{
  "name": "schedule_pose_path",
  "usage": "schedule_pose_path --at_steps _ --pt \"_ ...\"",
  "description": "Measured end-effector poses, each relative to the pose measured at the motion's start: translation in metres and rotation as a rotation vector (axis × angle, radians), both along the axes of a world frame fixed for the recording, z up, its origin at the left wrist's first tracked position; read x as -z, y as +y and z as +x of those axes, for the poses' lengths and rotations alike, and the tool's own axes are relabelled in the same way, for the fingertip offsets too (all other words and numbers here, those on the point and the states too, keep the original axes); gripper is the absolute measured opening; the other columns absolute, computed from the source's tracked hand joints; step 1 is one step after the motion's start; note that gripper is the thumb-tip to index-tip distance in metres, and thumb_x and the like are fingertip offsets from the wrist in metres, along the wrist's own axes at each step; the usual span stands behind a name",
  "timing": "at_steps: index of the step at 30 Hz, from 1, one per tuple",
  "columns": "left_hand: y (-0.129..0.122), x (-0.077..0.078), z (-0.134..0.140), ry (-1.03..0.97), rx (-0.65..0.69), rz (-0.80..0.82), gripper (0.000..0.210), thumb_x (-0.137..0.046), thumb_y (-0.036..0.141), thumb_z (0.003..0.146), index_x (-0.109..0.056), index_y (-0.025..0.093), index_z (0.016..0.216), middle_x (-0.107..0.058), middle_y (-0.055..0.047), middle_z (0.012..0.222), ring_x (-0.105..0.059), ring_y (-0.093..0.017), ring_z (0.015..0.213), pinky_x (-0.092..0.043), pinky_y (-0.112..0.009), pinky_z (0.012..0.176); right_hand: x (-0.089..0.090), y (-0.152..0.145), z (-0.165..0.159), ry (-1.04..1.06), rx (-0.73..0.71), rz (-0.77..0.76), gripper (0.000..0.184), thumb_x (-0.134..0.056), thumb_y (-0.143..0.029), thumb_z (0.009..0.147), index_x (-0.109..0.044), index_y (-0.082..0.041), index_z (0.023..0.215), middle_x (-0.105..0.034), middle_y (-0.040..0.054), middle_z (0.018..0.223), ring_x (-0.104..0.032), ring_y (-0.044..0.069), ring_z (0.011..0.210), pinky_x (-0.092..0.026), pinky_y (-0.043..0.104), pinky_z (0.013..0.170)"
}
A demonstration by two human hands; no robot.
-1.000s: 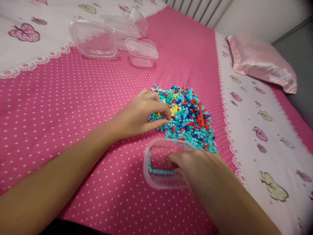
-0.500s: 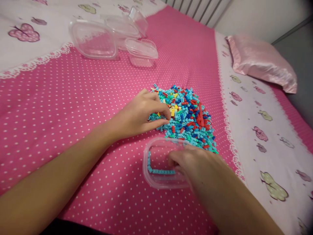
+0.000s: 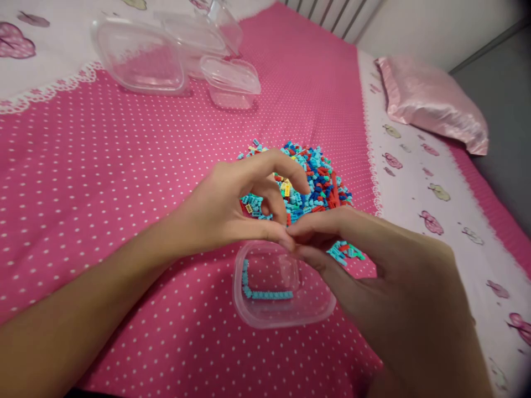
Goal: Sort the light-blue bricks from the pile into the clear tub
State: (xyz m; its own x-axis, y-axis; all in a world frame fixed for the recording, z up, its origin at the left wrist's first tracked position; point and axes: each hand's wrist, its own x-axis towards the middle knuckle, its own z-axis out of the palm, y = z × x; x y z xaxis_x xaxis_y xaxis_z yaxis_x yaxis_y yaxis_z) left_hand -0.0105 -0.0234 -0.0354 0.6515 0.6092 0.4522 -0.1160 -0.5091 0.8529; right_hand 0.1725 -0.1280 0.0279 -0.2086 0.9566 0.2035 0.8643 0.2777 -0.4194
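Observation:
My left hand and my right hand meet at the fingertips above a clear plastic container. Both are closed in a pinch, and whatever lies between the fingers is too small or hidden to make out. The left index finger arches free over the pinch. Inside the container, light blue toy bricks form an L-shaped row along the near and left sides. Just behind my hands lies a heap of small toy bricks in light blue, dark blue, red, green and yellow, partly covered by my fingers.
Several clear plastic containers stand at the back left, one a smaller lidded-looking tub. A pink satin pillow rests at the right. Everything lies on a pink dotted bedspread; a slatted headboard rises behind.
My right hand has lifted out of the container and come up to my left hand. My left hand has left the heap's edge, moving right and toward me, and the fingertips now touch.

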Motion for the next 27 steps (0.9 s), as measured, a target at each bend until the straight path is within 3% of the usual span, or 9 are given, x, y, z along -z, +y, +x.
schedule_pose_path --at_steps 5,8,10,12,15,19,22,25,27 --pt "-0.005 0.002 0.002 -0.043 0.041 -0.073 0.039 -0.090 0.020 0.077 -0.063 0.022 0.104 -0.076 0.002 0.106 -0.076 -0.011 0.073 -0.057 -0.021 0.057 0.004 -0.001 0.003 0.032 -0.008 -0.005 0.015 -0.069 -0.014 0.094 -0.074 -0.027 0.095 -0.078 -0.0071 0.087 -0.073 0.010 0.077 -0.053 0.019 0.071" --pt "-0.004 0.002 0.006 -0.032 0.074 -0.063 0.038 -0.091 0.026 0.077 -0.062 0.023 0.102 -0.076 0.006 0.092 -0.076 -0.011 0.072 -0.057 -0.021 0.061 0.007 -0.001 0.004 0.067 -0.040 0.025 0.016 -0.069 -0.011 0.093 -0.074 -0.026 0.093 -0.078 -0.0068 0.090 -0.073 0.009 0.080 -0.052 0.019 0.074" --pt "-0.003 0.000 0.006 -0.001 0.056 0.028 0.037 -0.091 0.032 0.078 -0.063 0.022 0.100 -0.075 0.007 0.083 -0.075 -0.011 0.074 -0.055 -0.022 0.065 0.007 -0.001 0.005 0.089 -0.063 0.035 0.016 -0.070 -0.009 0.091 -0.074 -0.024 0.091 -0.078 -0.0065 0.088 -0.073 0.009 0.078 -0.052 0.018 0.074" --pt "-0.005 -0.005 0.003 0.022 -0.037 0.172 0.027 -0.084 0.037 0.086 -0.065 0.020 0.096 -0.074 0.006 0.081 -0.073 -0.012 0.077 -0.052 -0.024 0.071 0.004 0.000 0.006 0.091 -0.076 0.017 0.017 -0.070 -0.006 0.087 -0.073 -0.023 0.087 -0.077 -0.0072 0.084 -0.071 0.007 0.074 -0.051 0.017 0.072" --pt "-0.026 -0.008 -0.012 0.036 -0.273 0.334 0.020 -0.059 0.034 0.105 -0.067 0.021 0.091 -0.074 0.004 0.087 -0.066 -0.012 0.081 -0.046 -0.029 0.078 -0.002 0.001 0.011 0.002 -0.086 -0.081 0.020 -0.068 -0.002 0.084 -0.071 -0.022 0.085 -0.076 -0.0079 0.082 -0.071 0.008 0.073 -0.050 0.018 0.072" --pt "-0.079 0.009 -0.027 0.049 -0.411 0.438 0.013 -0.057 0.027 0.103 -0.068 0.023 0.098 -0.075 0.001 0.103 -0.062 -0.017 0.097 -0.043 -0.034 0.089 -0.006 0.001 0.017 -0.312 -0.222 -0.318 0.022 -0.067 0.000 0.084 -0.069 -0.022 0.080 -0.071 -0.0071 0.076 -0.066 0.010 0.068 -0.041 0.022 0.063" --pt "-0.110 0.028 -0.022 0.094 -0.526 0.561 0.018 -0.057 0.034 0.104 -0.070 0.022 0.102 -0.076 -0.002 0.112 -0.061 -0.021 0.104 -0.043 -0.038 0.095 -0.005 0.002 0.015 -0.559 -0.360 -0.359 0.024 -0.066 0.001 0.088 -0.067 -0.021 0.076 -0.062 -0.0065 0.066 -0.054 0.010 0.056 -0.028 0.027 0.054" --pt "-0.119 0.042 -0.013 0.161 -0.609 0.665 0.025 -0.052 0.037 0.107 -0.072 0.022 0.105 -0.078 -0.001 0.115 -0.062 -0.023 0.111 -0.041 -0.042 0.101 -0.001 0.005 0.010 -0.685 -0.471 -0.322 0.021 -0.065 -0.003 0.092 -0.070 -0.021 0.081 -0.060 -0.0052 0.064 -0.048 0.011 0.052 -0.022 0.032 0.052" --pt "-0.118 0.047 -0.008 0.191 -0.634 0.692 0.023 -0.053 0.030 0.107 -0.074 0.024 0.101 -0.079 0.001 0.114 -0.063 -0.021 0.113 -0.042 -0.041 0.101 0.002 0.008 0.008 -0.726 -0.531 -0.328 0.015 -0.068 -0.009 0.094 -0.073 -0.021 0.087 -0.067 -0.0029 0.071 -0.055 0.014 0.060 -0.025 0.033 0.054"
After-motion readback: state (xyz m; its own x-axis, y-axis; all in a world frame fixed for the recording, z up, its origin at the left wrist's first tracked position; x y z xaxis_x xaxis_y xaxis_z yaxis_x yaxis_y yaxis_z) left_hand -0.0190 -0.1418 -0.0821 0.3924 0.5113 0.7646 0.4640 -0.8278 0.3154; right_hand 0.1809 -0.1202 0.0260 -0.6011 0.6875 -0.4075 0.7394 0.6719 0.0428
